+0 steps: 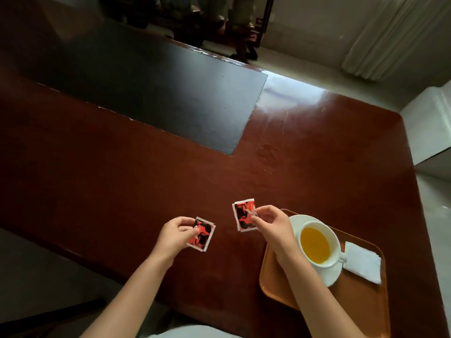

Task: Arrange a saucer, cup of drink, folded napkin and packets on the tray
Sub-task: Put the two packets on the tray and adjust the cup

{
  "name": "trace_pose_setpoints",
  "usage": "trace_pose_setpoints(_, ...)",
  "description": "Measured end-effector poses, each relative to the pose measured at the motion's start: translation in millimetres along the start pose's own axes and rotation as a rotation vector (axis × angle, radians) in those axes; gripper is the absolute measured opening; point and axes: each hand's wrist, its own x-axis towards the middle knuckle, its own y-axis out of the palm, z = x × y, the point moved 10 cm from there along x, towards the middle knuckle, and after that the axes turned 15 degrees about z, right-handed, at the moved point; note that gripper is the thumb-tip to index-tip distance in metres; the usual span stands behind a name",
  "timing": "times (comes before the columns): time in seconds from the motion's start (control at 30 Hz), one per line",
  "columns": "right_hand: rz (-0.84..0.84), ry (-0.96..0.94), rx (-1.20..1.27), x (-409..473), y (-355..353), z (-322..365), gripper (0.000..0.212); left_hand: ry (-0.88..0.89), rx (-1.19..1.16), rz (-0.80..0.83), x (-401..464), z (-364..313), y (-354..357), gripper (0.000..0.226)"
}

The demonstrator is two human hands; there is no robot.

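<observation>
An orange-brown tray (361,303) lies at the table's near right corner. On it a white saucer (333,276) carries a white cup (317,242) of yellow drink, and a folded white napkin (363,262) lies to the cup's right. My left hand (174,236) pinches one red-and-black packet (202,235) just above the table, left of the tray. My right hand (271,225) holds a second red-and-black packet (244,215) by its right edge, near the tray's far left corner. My right forearm crosses over the tray's left side.
The dark red wooden table (146,181) has a large black inlay panel (158,93) at the back. The table's right edge and rounded corner lie just past the tray. Pale floor, a curtain (390,35) and dark furniture sit beyond.
</observation>
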Motion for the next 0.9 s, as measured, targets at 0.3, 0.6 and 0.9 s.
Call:
trace_pose_setpoints(0.3, 0.042, -0.004, 0.274, -22.7, 20.1, 22.0, 0.007, 0.148, -0.322, 0.151, -11.2, -48.4, 62.8, 0.011)
trace_pose_setpoints(0.6, -0.137, -0.003, 0.258, -33.6, 4.7, 16.5, 0.021, 0.249, -0.388, 0.183, -20.9, -59.8, 82.1, 0.014)
trace_pose_setpoints(0.9, -0.109, -0.04, 0.354, -49.5, -4.9, 7.6, 0.008, 0.345, -0.207, 0.243, -28.4, -71.9, 100.1, 0.024)
